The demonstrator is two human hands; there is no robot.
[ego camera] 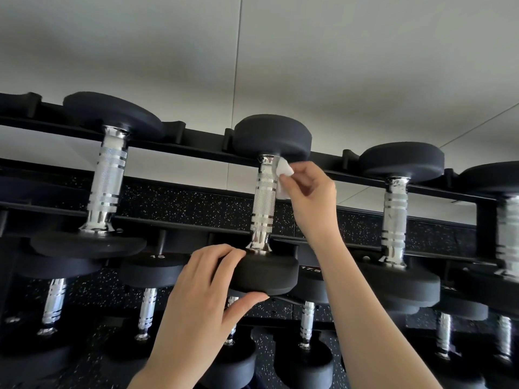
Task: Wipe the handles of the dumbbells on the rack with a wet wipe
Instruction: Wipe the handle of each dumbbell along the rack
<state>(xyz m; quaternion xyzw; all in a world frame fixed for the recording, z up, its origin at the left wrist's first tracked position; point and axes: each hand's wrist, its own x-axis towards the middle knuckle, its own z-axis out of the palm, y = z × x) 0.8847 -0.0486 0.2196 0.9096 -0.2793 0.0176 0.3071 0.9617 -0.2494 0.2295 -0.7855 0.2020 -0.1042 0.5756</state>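
Note:
A black dumbbell with a knurled chrome handle [262, 203] lies across the top rails of the black rack [196, 148]. My right hand [310, 197] pinches a small white wet wipe [284, 175] against the upper right side of that handle, just under the far weight head. My left hand [196, 293] grips the near weight head [266, 273], fingers on top and thumb underneath. Neighbouring dumbbells sit on the same tier to the left [108, 178] and right [396, 223].
A lower tier holds several more dumbbells, one marked 15 [157, 269] and one marked 17.5 [310, 269]. Speckled black rubber flooring [219, 209] shows behind the rails. A pale wall [280, 66] rises behind the rack.

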